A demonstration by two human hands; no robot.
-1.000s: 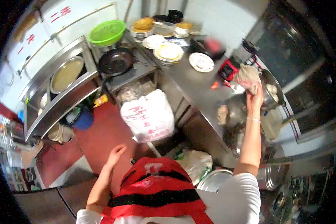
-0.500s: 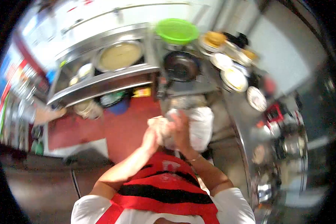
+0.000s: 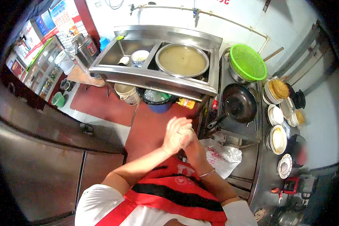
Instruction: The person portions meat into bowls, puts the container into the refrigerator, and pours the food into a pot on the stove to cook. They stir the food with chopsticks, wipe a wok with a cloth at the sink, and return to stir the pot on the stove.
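My left hand (image 3: 174, 136) and my right hand (image 3: 192, 145) are pressed together in front of the red apron (image 3: 177, 182), around a pale cloth (image 3: 185, 130). Only a little of the cloth shows between the fingers. The white plastic bag (image 3: 228, 158) lies just right of my right hand. Beyond the hands stands a steel sink (image 3: 158, 78), with a large round basin (image 3: 205, 64) of cloudy liquid in its right part and a small bowl (image 3: 140, 57) in its left part.
A black wok (image 3: 239, 103) and a green basket (image 3: 248, 62) stand right of the sink. Stacked plates (image 3: 277, 139) line the right counter. Under the sink are a blue bin (image 3: 159, 107) and a pale bucket (image 3: 127, 94). Steel doors (image 3: 41, 169) stand at the left.
The view has turned left towards the sink. My right hand has brought the cloth from the right counter to the front of my body, where my left hand has joined it.
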